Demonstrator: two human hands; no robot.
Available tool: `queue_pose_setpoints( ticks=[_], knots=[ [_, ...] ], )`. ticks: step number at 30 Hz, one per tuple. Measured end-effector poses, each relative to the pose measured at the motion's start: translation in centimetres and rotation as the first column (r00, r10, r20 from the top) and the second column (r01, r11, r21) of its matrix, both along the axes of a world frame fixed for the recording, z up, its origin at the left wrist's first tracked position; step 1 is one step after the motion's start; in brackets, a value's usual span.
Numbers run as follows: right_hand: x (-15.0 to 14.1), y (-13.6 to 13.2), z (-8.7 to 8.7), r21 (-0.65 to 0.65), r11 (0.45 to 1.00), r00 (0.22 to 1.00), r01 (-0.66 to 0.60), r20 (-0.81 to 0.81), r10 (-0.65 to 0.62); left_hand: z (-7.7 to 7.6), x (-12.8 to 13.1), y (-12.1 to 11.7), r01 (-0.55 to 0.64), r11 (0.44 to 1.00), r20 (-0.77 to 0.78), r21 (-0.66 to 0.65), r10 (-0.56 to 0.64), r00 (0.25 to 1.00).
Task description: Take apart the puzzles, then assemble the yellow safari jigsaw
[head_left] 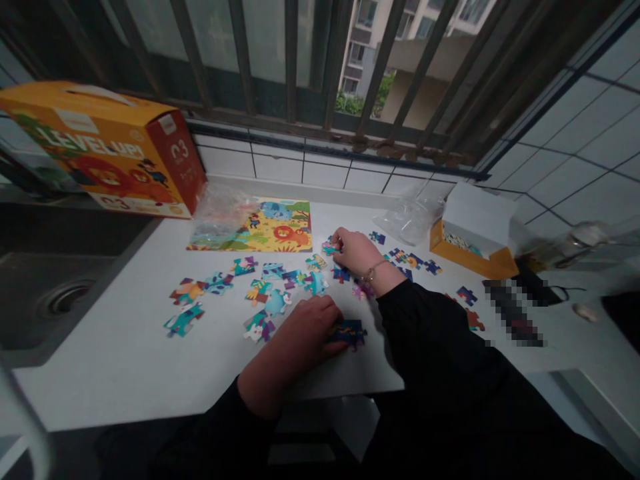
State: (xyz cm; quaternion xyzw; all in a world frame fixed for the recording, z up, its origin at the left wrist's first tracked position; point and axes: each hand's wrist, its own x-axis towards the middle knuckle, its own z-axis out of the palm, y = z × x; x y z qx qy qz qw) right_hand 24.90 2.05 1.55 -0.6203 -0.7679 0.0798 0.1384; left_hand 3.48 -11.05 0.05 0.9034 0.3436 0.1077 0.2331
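My right hand [357, 252], with a bracelet at its wrist, reaches over the middle of the white counter. Its fingers pinch a teal and pink puzzle piece [329, 247]. Nearer the front edge, my left hand [313, 327] is closed, thumb and fingers on dark blue puzzle pieces [354, 331] that lie flat and seem joined; its fingertips are partly hidden. Left of my hands lie several loose teal, orange and purple pieces, among them a light blue animal piece [277, 302]. More dark blue pieces [400, 256] are scattered to the right of my right hand.
A picture sheet [293, 230] with lions lies at the back, partly under clear plastic [225, 212]. An orange puzzle box [135, 153] stands back left beside a sink [30, 333]. Another plastic bag [415, 217] and an open small box [467, 257] sit right. A barred window is behind.
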Motion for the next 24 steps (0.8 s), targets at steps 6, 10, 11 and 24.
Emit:
queue_pose_setpoints(
  ticks=[6, 10, 11, 24],
  knots=[
    [0.9, 1.4, 0.3, 0.051, 0.999, 1.0, -0.004, 0.029, 0.003, 0.7, 0.1, 0.0, -0.004, 0.999, -0.027, -0.045, 0.003, 1.0],
    [1.6, 2.1, -0.2, -0.01, 0.998, 0.997, -0.067, 0.045, 0.067, 0.8, 0.2, 0.0, -0.003, 0.999, -0.04, -0.049, 0.001, 0.999],
    [1.8, 2.1, -0.3, -0.019, 0.996, 0.996, -0.084, 0.036, 0.085, 0.7, 0.2, 0.0, -0.003, 0.999, -0.039, -0.047, 0.001, 0.999],
    [3.0, 3.6, 0.5, 0.194, 0.977, 0.996, 0.09, -0.002, -0.092, 0.7, 0.2, 0.0, 0.003, 0.998, -0.024, -0.062, -0.004, 1.0]
  ],
)
